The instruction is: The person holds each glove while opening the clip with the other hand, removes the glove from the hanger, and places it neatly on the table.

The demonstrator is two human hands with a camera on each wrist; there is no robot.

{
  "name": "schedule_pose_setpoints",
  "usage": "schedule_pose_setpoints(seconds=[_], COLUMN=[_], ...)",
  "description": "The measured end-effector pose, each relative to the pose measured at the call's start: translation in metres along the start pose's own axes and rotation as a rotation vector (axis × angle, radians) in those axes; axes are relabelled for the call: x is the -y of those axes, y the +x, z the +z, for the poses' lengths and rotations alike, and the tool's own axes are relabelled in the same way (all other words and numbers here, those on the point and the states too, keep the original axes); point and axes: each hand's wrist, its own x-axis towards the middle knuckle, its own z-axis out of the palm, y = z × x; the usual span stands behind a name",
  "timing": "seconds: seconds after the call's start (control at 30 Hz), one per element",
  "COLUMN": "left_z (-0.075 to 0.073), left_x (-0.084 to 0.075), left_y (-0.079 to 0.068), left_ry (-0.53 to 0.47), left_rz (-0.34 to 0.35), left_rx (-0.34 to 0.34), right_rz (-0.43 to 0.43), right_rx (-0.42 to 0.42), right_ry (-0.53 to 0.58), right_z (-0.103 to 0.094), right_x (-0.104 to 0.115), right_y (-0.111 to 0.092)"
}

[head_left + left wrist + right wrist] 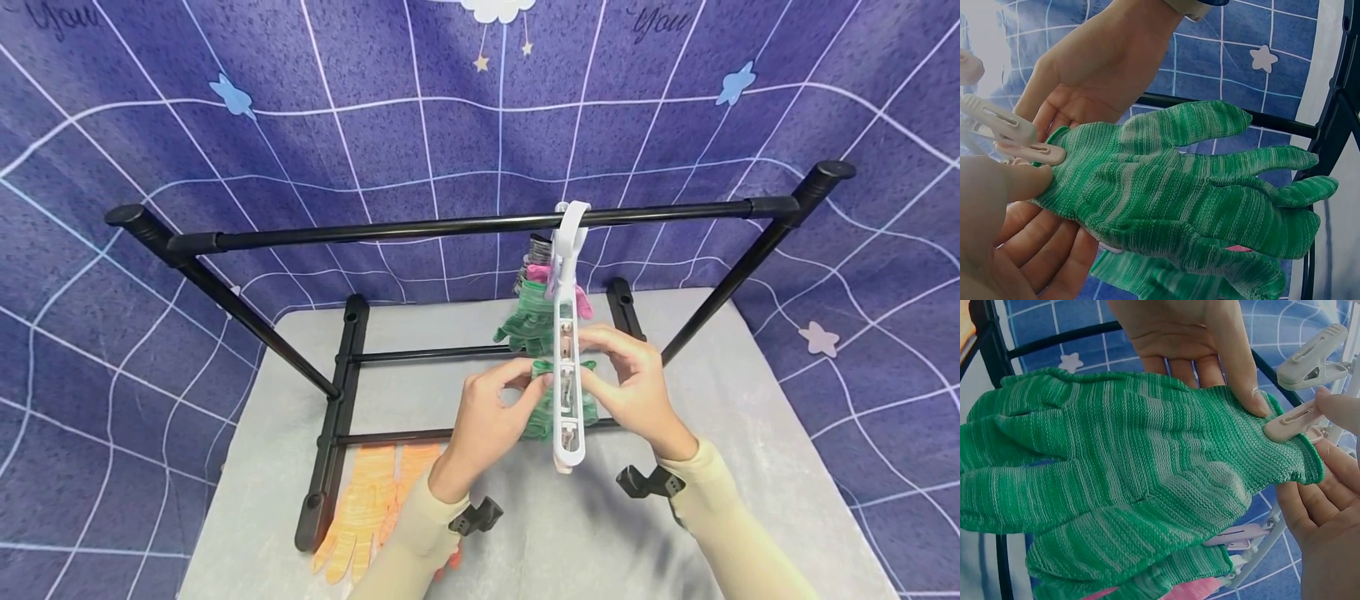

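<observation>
A green-and-grey striped knit glove [1166, 169] hangs by its cuff, its fingers stretching away. My left hand [491, 408] pinches the cuff, thumb on the near face and fingers behind. A pale pink clip [1294, 422] sits on the cuff edge beside that thumb. My right hand [633, 387] holds the clip's outer end between thumb and fingers. The clip belongs to a white hanger [568, 450] hooked over the black rail [420, 227]. Another clip [1313, 356], greyish white, stands beside it without fabric.
Farther along the hanger hang another green glove [531, 312], a pink item [583, 302] and a grey-black knit item [537, 250]. Orange gloves [367, 500] lie on the grey tabletop [555, 533] at the left. The rack's black side posts [255, 321] flank the work, with a purple patterned cloth [390, 158] behind.
</observation>
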Motion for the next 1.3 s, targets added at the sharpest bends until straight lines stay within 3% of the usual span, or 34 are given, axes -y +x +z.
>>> schedule_pose_setpoints(seconds=[0.47, 1.3], left_z=[0.0005, 0.0002], left_x=[-0.001, -0.0028], left_y=[-0.0003, 0.0016], left_ry=[-0.011, -0.015], left_rz=[-0.008, -0.035], left_rx=[0.013, 0.001], right_rz=[-0.018, -0.013], right_rx=[-0.014, -0.039], right_ry=[0.047, 0.025], right_z=[0.0015, 0.0038], right_x=[-0.0016, -0.0001], right_y=[0.0003, 0.0049])
